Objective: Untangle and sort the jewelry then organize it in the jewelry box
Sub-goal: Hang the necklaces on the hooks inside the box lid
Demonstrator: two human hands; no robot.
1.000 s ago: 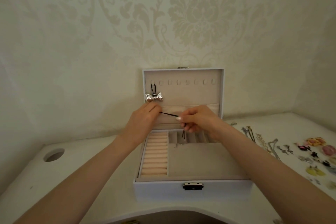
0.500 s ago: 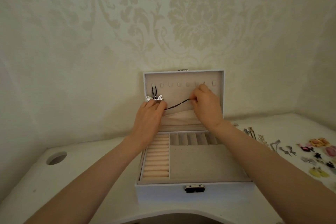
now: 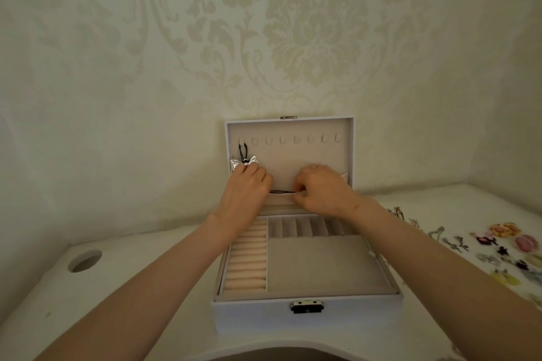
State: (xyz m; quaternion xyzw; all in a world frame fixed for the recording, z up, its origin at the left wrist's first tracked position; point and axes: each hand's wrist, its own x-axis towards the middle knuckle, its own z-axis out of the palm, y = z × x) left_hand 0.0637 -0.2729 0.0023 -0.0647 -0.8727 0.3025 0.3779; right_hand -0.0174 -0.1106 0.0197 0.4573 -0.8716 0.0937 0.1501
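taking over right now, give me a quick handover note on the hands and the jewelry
Left hand: fingertips on the silver bow pendant against the lid; whether it grips is hidden.
Right hand: pinches the black cord low on the lid, by the pocket.
Jewelry box: open on the table, lid upright.
Done: one necklace hangs from the leftmost hook.
Left: stow the slack cord, likely in the pocket, then sort the loose jewelry on the table to the right. Ring rolls and compartments hold nothing yet.
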